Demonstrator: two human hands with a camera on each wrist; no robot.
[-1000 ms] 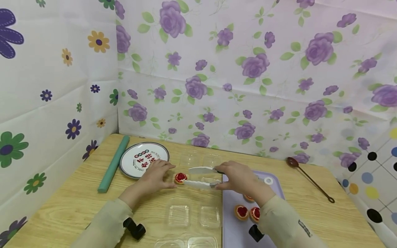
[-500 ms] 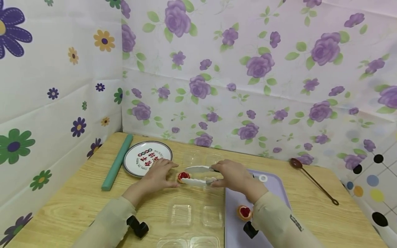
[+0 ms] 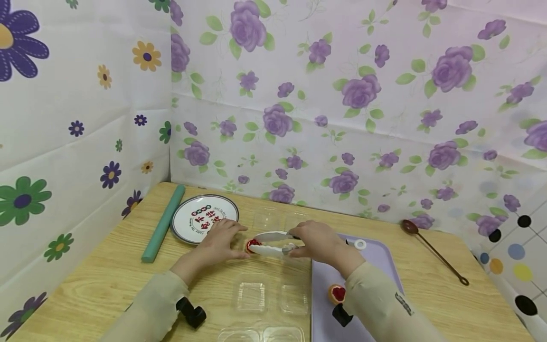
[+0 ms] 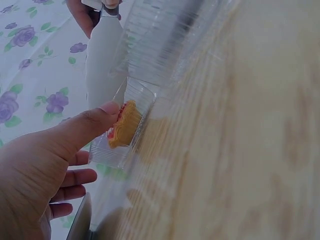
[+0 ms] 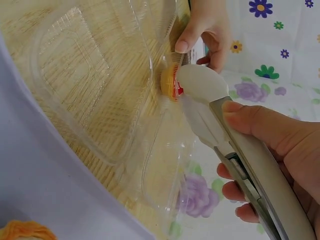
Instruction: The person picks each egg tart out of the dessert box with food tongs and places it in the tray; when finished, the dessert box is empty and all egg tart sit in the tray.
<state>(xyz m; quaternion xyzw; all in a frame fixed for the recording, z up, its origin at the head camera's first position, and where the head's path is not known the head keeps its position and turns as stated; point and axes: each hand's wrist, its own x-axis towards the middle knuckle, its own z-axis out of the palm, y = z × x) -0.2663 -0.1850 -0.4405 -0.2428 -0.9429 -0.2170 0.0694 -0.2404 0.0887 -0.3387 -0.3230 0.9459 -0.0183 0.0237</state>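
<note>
A small tart (image 3: 252, 243) with a red top sits in the left end of a clear plastic container (image 4: 107, 155). My left hand (image 3: 219, 242) holds that end of the container, thumb on the near side and fingers on the far side. With my right hand (image 3: 321, 241) I grip a pair of tongs (image 3: 274, 236) with broad white ends. Their tips are spread slightly and meet the tart's red top in the right wrist view; whether they squeeze it I cannot tell.
More clear containers (image 3: 251, 276) lie nearer on the wooden table. A lilac tray (image 3: 326, 327) at right holds a tart (image 3: 336, 294) and a white ring (image 3: 360, 244); my sleeve hides part of it. Around stand a printed plate (image 3: 183, 222), green rod (image 3: 164, 223) and brown ladle (image 3: 410, 227).
The tongs have moved left, from beside the tart to over its top. The left hand has stayed at the container's end. The head view has shifted slightly.
</note>
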